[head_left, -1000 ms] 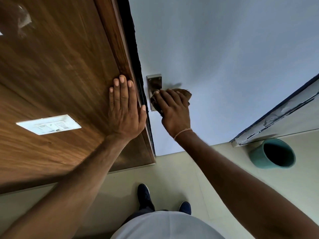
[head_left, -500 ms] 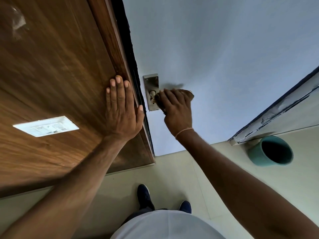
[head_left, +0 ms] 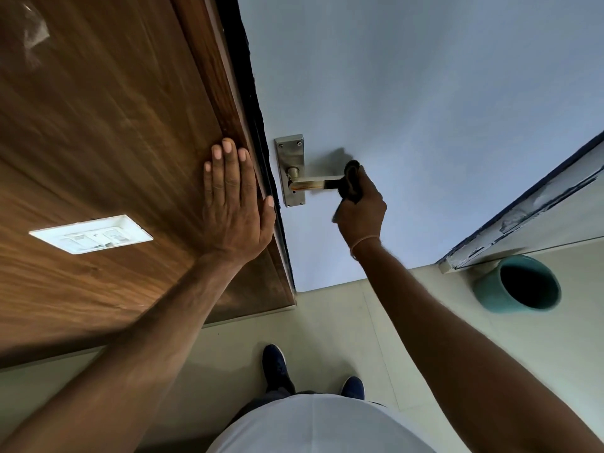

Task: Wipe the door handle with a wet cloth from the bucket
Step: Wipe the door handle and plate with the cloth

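A metal lever door handle (head_left: 312,184) on a steel backplate (head_left: 291,155) sits on the pale blue door (head_left: 425,109). My right hand (head_left: 361,207) is closed around a dark cloth (head_left: 351,181) wrapped over the free end of the lever. The rest of the lever shows bare up to its pivot. My left hand (head_left: 233,204) lies flat, fingers apart, on the brown wooden panel (head_left: 114,142) beside the door edge. A teal bucket (head_left: 487,292) stands on the floor at the right; its inside looks dark.
A white switch plate (head_left: 91,234) is set in the wooden panel left of my left hand. A chipped door frame (head_left: 529,207) runs along the right above the bucket. My dark shoes (head_left: 276,367) stand on the pale tiled floor (head_left: 333,322).
My right hand has slid the cloth along the lever from the backplate out to its free end, which uncovers the lever. My left hand stays pressed on the wooden panel.
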`<state>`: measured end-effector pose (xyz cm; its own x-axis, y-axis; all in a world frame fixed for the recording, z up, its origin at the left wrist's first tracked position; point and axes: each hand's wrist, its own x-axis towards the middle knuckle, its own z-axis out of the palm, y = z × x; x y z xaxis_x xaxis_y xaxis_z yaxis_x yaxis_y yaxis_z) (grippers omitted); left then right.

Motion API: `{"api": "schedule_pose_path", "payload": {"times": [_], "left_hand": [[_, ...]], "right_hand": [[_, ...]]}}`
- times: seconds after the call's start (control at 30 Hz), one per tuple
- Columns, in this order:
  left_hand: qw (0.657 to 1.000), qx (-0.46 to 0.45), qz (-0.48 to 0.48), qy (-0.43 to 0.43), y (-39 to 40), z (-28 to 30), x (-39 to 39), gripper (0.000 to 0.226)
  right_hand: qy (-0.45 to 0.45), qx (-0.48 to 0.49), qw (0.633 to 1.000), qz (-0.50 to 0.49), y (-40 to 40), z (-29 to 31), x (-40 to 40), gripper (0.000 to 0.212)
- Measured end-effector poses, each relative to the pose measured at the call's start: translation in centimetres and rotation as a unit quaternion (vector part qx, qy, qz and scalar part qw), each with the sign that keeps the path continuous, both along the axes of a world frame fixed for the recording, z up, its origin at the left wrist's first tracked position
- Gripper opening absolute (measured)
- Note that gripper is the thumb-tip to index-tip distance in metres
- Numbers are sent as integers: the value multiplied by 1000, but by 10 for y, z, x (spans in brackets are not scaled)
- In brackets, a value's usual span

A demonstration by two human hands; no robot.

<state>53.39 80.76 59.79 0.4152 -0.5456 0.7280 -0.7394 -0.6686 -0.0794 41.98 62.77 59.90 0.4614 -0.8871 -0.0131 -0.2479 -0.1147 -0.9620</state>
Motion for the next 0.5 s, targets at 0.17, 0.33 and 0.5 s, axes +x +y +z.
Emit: {"api": "schedule_pose_path", "payload": {"times": [0.17, 0.33, 0.5], "left_hand": [[1000, -3, -6, -1, -1, -1, 0, 88], [1000, -1, -18, -10, 5, 0, 5, 83], [1000, 5, -17, -4, 6, -1, 2, 84]], "right_hand": [[55, -222, 973, 4, 20, -13, 8, 59], [89, -461, 878, 93, 12, -19, 16, 47], [111, -580, 782, 198, 9, -18, 22, 50]]}}
